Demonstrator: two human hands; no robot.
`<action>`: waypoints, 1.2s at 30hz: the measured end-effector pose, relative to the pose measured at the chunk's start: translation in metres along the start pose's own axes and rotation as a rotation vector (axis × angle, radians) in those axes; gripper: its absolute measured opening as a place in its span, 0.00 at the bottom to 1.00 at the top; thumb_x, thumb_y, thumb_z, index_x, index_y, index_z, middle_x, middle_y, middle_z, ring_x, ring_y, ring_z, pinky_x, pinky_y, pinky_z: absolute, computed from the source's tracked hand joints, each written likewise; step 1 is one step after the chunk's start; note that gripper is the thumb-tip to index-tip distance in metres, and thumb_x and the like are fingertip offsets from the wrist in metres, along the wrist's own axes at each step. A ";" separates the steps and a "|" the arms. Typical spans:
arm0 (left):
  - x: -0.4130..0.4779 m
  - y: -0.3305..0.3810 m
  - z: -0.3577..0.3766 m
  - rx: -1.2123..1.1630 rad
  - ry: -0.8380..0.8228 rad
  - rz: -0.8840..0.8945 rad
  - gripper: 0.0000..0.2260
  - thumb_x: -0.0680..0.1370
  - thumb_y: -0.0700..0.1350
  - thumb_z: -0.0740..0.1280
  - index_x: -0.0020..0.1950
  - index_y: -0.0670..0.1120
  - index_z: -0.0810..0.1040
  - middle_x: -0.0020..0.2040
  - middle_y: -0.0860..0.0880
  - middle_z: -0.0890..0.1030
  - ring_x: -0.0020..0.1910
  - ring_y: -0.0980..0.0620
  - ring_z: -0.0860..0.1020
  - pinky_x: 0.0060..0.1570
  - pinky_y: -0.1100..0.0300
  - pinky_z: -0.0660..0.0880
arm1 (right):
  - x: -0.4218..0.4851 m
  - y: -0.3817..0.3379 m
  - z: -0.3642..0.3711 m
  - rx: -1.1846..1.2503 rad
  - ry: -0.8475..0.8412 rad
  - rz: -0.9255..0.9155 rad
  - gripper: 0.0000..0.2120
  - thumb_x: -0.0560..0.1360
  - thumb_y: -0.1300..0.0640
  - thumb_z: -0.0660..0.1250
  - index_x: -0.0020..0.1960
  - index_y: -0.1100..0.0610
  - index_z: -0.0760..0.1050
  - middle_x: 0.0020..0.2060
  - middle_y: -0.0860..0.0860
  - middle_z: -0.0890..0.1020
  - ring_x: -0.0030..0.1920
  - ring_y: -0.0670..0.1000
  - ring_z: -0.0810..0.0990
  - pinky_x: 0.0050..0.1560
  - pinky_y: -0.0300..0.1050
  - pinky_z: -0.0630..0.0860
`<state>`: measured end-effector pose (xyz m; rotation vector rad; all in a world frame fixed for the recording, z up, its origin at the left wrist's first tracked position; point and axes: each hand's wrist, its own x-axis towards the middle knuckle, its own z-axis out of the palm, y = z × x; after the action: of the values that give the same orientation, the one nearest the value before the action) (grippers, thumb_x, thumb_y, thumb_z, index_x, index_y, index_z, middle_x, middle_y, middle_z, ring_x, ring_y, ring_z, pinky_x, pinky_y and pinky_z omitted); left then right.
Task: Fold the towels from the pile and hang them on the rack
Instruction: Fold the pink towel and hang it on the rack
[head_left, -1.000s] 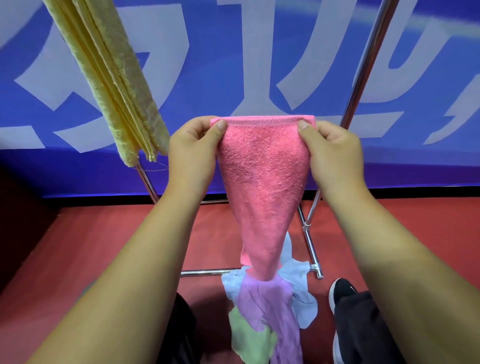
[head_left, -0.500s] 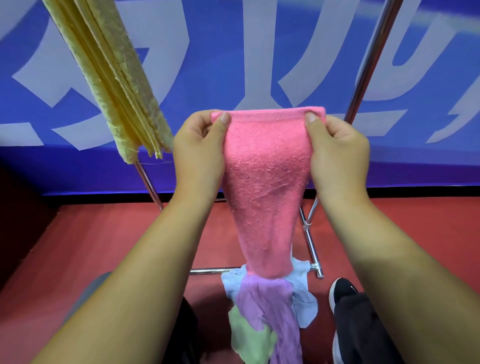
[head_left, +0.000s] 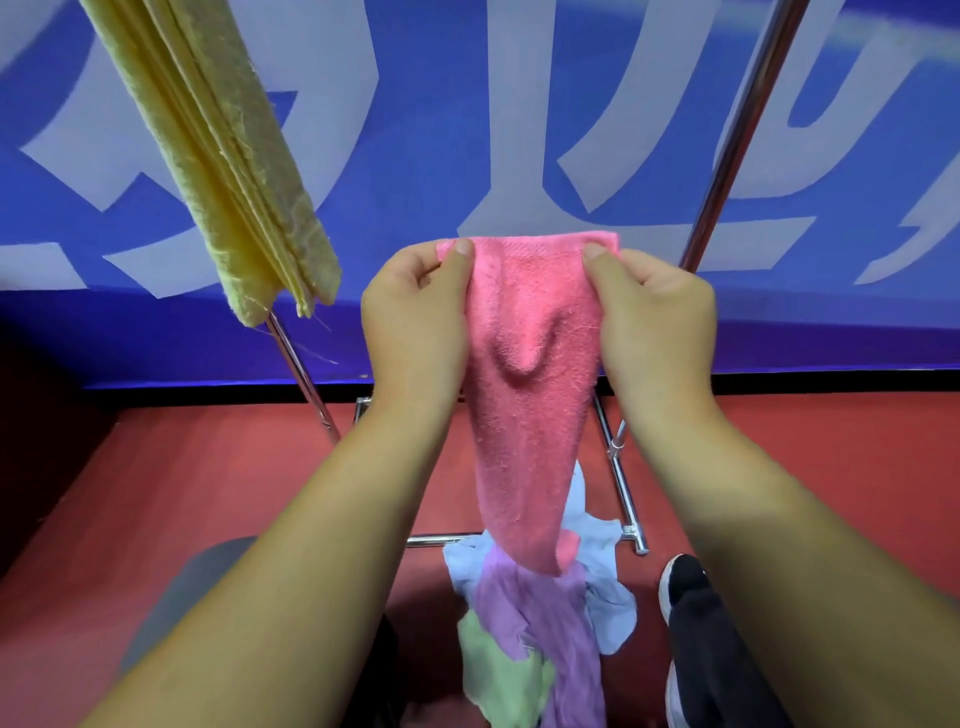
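Holding the pink towel (head_left: 530, 426) up for folding.
My left hand (head_left: 415, 322) and right hand (head_left: 654, 322) each pinched a top corner; it hung above the pile (head_left: 535, 613) at the rack (head_left: 737, 135) base. I judged the slack middle wanted pulling taut, corners level, before folding.

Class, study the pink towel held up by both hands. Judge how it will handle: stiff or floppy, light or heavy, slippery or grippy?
Probably floppy: the pink towel sags into a dimple between the left hand and right hand and hangs limp. Likely light: mere pinches at its top edge carry it. Its fuzzy pile suggests good grip.
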<state>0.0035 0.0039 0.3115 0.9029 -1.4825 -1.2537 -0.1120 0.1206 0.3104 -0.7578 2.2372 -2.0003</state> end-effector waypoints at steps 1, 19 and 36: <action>-0.002 0.000 0.001 -0.002 -0.002 0.023 0.06 0.82 0.50 0.73 0.52 0.49 0.87 0.45 0.55 0.89 0.46 0.58 0.86 0.54 0.53 0.83 | -0.002 -0.001 0.002 -0.014 -0.002 -0.013 0.26 0.80 0.44 0.69 0.38 0.64 0.67 0.33 0.56 0.62 0.36 0.51 0.60 0.35 0.54 0.60; -0.030 -0.006 0.020 -0.029 -0.249 0.090 0.09 0.83 0.47 0.68 0.60 0.54 0.87 0.49 0.51 0.89 0.51 0.47 0.88 0.55 0.44 0.85 | -0.028 -0.005 0.014 -0.081 -0.169 -0.116 0.18 0.84 0.56 0.64 0.66 0.39 0.85 0.39 0.47 0.88 0.38 0.48 0.83 0.43 0.44 0.81; -0.017 0.004 0.010 -0.276 -0.579 0.136 0.17 0.80 0.26 0.68 0.68 0.35 0.79 0.61 0.42 0.87 0.61 0.49 0.85 0.60 0.57 0.80 | 0.006 -0.003 -0.007 0.352 -0.271 0.076 0.16 0.78 0.58 0.78 0.64 0.58 0.84 0.56 0.51 0.90 0.56 0.46 0.89 0.54 0.42 0.85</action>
<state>-0.0015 0.0232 0.3114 0.2537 -1.7143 -1.6501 -0.1187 0.1242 0.3160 -0.8275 1.6824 -2.0336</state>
